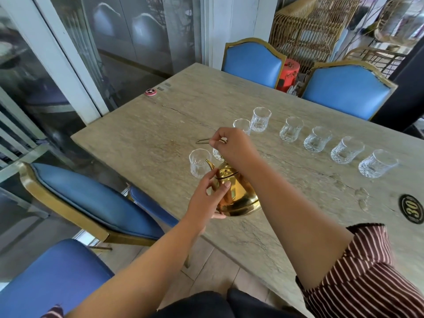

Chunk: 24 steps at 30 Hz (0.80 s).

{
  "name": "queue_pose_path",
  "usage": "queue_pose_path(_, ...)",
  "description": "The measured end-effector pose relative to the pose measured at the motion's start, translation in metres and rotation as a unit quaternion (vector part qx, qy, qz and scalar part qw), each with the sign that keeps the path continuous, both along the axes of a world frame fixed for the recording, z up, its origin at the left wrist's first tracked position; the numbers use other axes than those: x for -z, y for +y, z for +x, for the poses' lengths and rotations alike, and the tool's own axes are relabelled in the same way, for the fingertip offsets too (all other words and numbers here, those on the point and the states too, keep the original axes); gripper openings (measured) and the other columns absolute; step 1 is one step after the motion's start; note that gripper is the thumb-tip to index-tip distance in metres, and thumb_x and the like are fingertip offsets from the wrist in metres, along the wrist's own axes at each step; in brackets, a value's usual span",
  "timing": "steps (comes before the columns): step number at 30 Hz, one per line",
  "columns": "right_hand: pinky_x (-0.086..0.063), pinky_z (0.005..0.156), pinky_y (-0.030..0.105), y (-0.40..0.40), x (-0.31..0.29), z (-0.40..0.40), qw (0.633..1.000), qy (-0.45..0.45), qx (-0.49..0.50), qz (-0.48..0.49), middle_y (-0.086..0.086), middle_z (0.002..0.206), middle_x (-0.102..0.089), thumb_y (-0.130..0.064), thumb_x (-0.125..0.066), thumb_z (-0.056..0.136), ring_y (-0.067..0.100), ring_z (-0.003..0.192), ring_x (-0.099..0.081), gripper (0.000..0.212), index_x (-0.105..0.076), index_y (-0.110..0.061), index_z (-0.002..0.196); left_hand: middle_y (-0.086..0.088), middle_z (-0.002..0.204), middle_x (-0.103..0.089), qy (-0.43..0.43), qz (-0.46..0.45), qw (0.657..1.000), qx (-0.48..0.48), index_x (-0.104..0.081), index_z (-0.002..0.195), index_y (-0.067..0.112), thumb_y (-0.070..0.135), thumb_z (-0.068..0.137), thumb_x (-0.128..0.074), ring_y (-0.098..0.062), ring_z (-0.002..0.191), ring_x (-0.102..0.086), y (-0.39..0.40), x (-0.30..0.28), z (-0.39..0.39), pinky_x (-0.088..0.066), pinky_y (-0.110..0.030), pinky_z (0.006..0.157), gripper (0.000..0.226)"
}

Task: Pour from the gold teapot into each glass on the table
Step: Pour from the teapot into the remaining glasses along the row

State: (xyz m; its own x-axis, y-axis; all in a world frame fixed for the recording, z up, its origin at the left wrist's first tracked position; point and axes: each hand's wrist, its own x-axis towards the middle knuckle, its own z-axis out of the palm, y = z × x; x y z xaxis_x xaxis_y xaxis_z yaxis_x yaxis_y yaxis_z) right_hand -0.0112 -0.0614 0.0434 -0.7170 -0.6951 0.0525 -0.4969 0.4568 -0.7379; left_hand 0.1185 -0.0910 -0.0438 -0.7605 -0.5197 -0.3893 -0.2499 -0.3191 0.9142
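R hand (231,145) fingers pinch wire handle (202,141) of gold teapot (238,196); L hand (204,203) fingers rest straight on its lid. Spout (210,164) tilts to glass (199,166) just beyond L fingers.

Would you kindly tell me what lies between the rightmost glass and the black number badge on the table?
Nothing; the head view shows only bare table between the rightmost glass and the black badge.
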Motion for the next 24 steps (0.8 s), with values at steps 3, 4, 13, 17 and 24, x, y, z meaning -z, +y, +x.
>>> queue_pose_path(3,-0.042,0.057,0.026,-0.004,-0.002,0.001,1.000,0.010,-0.001,0.015,-0.001,0.084,-0.070,-0.027,-0.062,0.090,0.008,0.053,-0.048,0.010,-0.067,-0.020,0.084,0.005,0.137,-0.054,0.004,0.011,1.000,0.000,-0.046,0.143,0.043,0.036,0.090,-0.070,-0.028,0.121,-0.062,0.000,-0.001,0.001,-0.062,-0.055,0.077,0.058)
queue_pose_path(4,-0.042,0.055,0.026,-0.005,-0.003,0.002,1.000,0.010,-0.001,0.020,-0.002,0.081,-0.069,-0.027,-0.062,0.090,0.009,0.053,-0.049,0.010,-0.067,-0.020,0.084,0.005,0.136,-0.054,0.005,0.014,1.000,-0.002,-0.046,0.143,0.043,0.036,0.090,-0.069,-0.027,0.121,-0.062,0.000,-0.002,0.001,-0.062,-0.055,0.078,0.058)
queue_pose_path(13,-0.042,0.054,0.025,-0.009,-0.008,0.005,0.999,0.010,-0.002,0.032,-0.004,0.076,-0.065,-0.027,-0.061,0.091,0.011,0.056,-0.053,0.010,-0.066,-0.021,0.084,0.004,0.136,-0.054,0.006,0.026,1.000,-0.006,-0.047,0.143,0.042,0.035,0.090,-0.070,-0.028,0.120,-0.063,-0.005,-0.003,0.002,-0.060,-0.058,0.080,0.058)
queue_pose_path(17,-0.041,0.052,0.025,-0.011,-0.008,0.006,0.999,0.011,0.001,0.038,-0.007,0.065,-0.059,-0.026,-0.062,0.091,0.010,0.051,-0.050,0.011,-0.064,-0.023,0.081,0.002,0.138,-0.055,0.005,0.034,0.999,-0.003,-0.048,0.141,0.043,0.036,0.089,-0.071,-0.028,0.120,-0.063,-0.006,-0.003,0.003,-0.061,-0.058,0.078,0.057)
queue_pose_path(24,-0.038,0.050,0.024,-0.013,-0.009,0.008,0.999,0.018,-0.002,0.051,-0.002,0.073,-0.063,-0.026,-0.062,0.091,0.010,0.050,-0.048,0.010,-0.067,-0.020,0.085,0.001,0.140,-0.055,0.004,0.050,0.999,-0.002,-0.048,0.140,0.045,0.039,0.086,-0.073,-0.029,0.120,-0.063,-0.008,0.000,0.004,-0.062,-0.057,0.074,0.060)
